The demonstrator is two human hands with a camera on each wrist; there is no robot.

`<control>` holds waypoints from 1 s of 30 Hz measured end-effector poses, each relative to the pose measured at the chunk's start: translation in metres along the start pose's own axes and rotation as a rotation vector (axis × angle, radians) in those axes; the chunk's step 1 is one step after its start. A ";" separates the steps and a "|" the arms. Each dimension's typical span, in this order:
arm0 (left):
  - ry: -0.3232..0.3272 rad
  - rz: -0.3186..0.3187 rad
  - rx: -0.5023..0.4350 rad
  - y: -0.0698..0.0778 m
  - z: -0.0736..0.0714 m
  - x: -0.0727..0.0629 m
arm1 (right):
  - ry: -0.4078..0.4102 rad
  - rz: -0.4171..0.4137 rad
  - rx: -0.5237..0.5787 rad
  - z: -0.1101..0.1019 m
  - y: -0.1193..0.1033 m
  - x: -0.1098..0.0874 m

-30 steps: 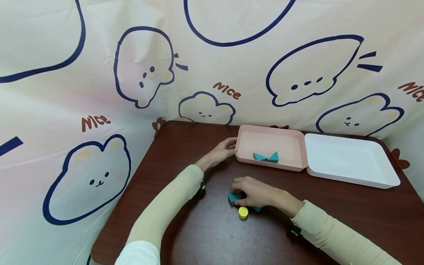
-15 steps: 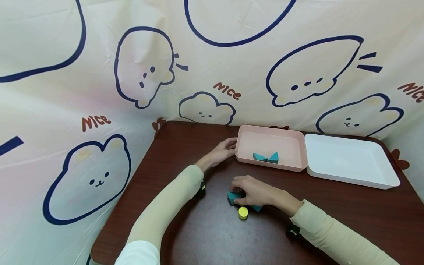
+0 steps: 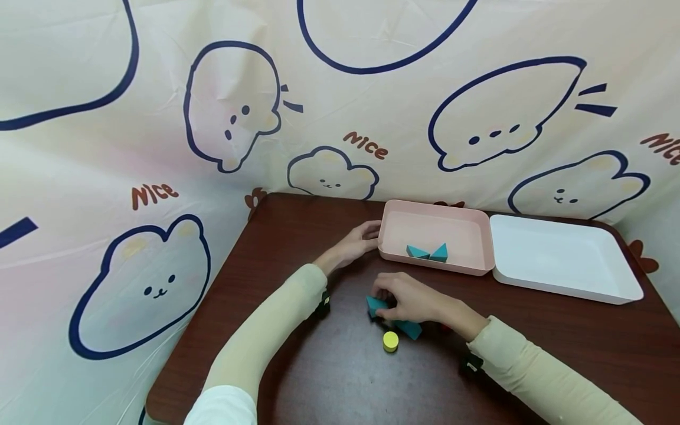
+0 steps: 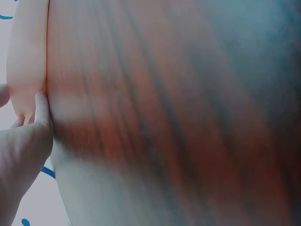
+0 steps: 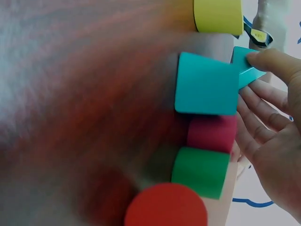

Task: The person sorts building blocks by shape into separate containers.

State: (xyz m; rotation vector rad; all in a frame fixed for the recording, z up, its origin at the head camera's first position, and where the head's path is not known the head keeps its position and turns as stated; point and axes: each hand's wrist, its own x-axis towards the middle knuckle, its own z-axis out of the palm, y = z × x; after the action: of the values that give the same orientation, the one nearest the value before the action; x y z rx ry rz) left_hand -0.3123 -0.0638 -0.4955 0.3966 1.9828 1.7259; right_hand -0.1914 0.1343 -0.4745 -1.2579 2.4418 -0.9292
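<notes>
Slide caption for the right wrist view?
Right hand pinching a teal block, with yellow cylinder, second teal block, pink block, green block and red block nearby.

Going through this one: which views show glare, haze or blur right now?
Head: mostly clear, with a soft sheen on the table; left wrist: the table streaky and hazy, bluish at upper right, the left hand clearer; right wrist: the table smeared into reddish streaks with a pale patch at left, while the pinched turquoise block and green block keep crisper edges.
</notes>
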 end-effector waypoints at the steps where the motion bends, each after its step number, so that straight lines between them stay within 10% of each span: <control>1: 0.000 0.001 0.004 0.000 0.000 0.000 | 0.008 0.001 -0.002 -0.002 0.000 0.000; 30: 0.001 0.019 -0.036 -0.002 0.001 0.000 | 0.253 0.016 0.036 -0.058 0.019 -0.008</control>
State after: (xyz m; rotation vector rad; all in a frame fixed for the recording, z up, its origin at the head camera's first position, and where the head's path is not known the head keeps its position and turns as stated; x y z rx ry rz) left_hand -0.3118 -0.0632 -0.4979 0.4032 1.9510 1.7710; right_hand -0.2269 0.1738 -0.4425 -1.1695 2.6049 -1.1872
